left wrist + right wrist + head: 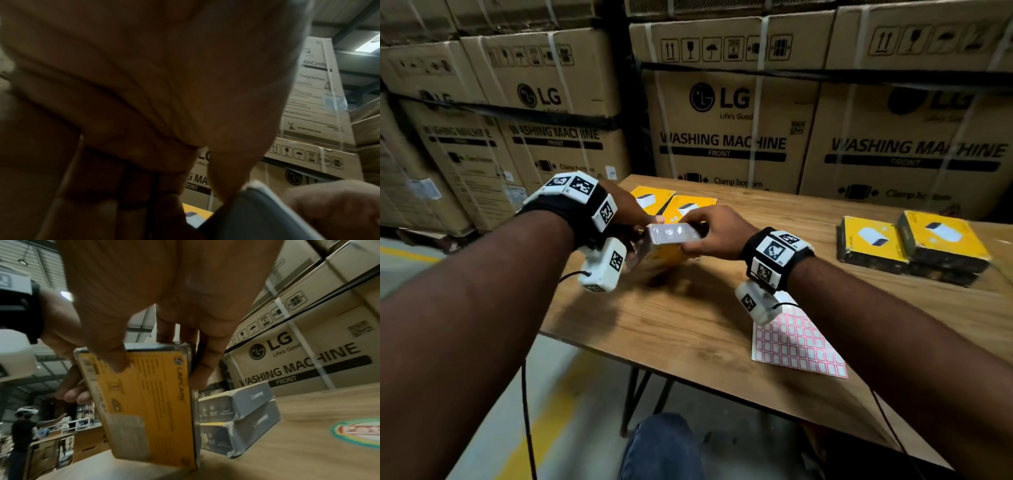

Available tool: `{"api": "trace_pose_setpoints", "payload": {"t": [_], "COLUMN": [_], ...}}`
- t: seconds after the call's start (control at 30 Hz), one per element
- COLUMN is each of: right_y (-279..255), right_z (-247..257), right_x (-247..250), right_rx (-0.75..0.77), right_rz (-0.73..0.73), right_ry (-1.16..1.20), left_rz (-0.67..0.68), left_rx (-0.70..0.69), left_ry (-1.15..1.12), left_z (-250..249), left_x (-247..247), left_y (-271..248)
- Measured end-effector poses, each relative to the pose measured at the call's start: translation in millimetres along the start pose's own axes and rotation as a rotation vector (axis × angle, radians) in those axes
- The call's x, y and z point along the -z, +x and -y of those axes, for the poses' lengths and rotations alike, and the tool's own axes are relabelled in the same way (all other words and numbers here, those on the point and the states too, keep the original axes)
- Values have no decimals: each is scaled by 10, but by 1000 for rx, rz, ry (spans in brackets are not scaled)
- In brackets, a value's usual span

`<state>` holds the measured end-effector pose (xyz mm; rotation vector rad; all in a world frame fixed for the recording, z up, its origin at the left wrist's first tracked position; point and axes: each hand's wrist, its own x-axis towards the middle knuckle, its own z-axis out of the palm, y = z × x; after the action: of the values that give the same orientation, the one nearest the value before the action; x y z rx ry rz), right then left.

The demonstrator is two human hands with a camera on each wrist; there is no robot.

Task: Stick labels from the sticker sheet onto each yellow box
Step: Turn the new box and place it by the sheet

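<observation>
Both hands hold one yellow box (666, 245) on edge above the table's middle, its grey side face up. My left hand (625, 219) grips its left end, and my right hand (707, 236) grips its right end from above. In the right wrist view the same yellow box (148, 395) shows its printed yellow back, my thumb pressed on it. The pink sticker sheet (796, 342) lies flat near the table's front edge, under my right wrist. Two yellow boxes (671, 204) lie behind the hands. More yellow boxes (914, 241) are stacked at the far right.
The wooden table (688, 329) stands against a wall of large cardboard washing-machine cartons (726, 126). A round coloured sticker (357, 431) sits on the tabletop. Another person (24, 431) stands far off on the left. My knee (664, 445) is below the table's front edge.
</observation>
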<state>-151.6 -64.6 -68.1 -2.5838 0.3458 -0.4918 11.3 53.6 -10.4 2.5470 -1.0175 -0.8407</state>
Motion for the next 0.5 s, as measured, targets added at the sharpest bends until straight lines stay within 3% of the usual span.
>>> {"api": "trace_pose_setpoints", "payload": {"t": [0.2, 0.33, 0.5], "right_y": [-190, -384, -633], "right_z": [-296, -509, -790], "right_x": [333, 608, 927], "right_rx": [-55, -109, -181], "right_rz": [-59, -107, -164], "right_ry": [117, 136, 87], "left_rz": [-201, -244, -417], "left_rx": [-111, -187, -346], "left_ry": [563, 429, 361], "left_z": [-646, -993, -1369], "left_x": [-104, -251, -556], "left_y": [-135, -9, 69]}}
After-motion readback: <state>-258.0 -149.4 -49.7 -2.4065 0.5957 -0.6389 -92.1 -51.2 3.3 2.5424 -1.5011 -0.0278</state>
